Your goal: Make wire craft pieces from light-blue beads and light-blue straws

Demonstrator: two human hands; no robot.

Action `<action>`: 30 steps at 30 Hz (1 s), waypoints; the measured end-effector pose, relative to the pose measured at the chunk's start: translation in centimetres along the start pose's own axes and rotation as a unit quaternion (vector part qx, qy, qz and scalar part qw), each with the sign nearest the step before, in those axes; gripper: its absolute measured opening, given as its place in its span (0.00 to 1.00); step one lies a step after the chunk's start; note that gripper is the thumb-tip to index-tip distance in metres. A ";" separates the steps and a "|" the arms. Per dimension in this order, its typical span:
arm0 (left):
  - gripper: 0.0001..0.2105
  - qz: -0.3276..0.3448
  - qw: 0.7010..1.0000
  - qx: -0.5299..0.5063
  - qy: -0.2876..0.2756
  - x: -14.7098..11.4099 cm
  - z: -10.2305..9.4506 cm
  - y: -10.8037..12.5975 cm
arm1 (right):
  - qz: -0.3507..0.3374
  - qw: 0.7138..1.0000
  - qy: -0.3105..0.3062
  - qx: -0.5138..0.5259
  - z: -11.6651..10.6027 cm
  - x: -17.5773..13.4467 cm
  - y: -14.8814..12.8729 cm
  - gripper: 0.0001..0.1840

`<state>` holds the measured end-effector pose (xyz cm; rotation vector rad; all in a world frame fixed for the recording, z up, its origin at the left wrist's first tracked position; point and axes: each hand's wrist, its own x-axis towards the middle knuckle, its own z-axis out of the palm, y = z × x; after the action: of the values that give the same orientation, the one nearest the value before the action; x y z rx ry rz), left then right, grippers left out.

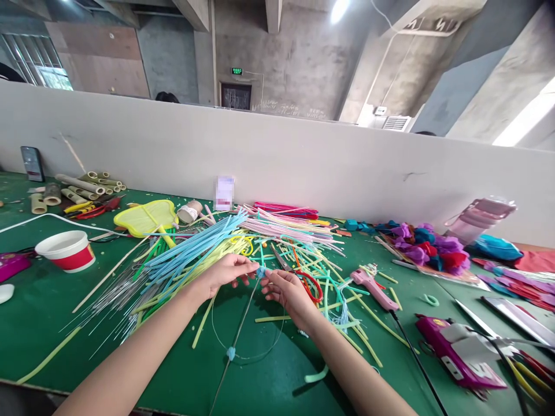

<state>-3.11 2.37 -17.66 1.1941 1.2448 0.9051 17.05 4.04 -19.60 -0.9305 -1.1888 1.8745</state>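
My left hand and my right hand meet over the middle of the table, fingertips pinched on a small blue fuzzy strip at the top of a thin wire ring. A straight wire stem runs down across the ring toward me. Where stem and ring cross at the bottom sits a blue fuzzy knot. Behind my hands lie scissors with orange-red handles, partly hidden by my right hand. Bundles of blue pipe cleaners and pink pipe cleaners spread beyond.
On the left stand a paper cup, a yellow net-like paddle and bamboo pieces. To the right are a pink glue gun with a cord, a magenta power strip and a pink bottle. A white partition closes off the back.
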 end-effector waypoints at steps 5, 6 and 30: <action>0.16 0.004 1.000 -0.006 0.004 -0.2 0.1 0.3 | -0.010 1.000 0.004 -0.019 0.0 0.0 0.2 0.23; 0.16 0.002 1.000 -0.012 0.002 -0.2 0.1 0.4 | -0.014 1.000 0.003 -0.022 0.1 0.0 0.2 0.23; 0.17 0.092 0.993 0.059 0.038 0.9 0.4 -0.9 | -0.094 0.980 0.099 -0.144 0.1 0.4 0.1 0.28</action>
<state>-2.66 2.98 -18.79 1.3969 1.2795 1.0313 16.72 4.33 -19.74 -1.0906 -1.3938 1.4501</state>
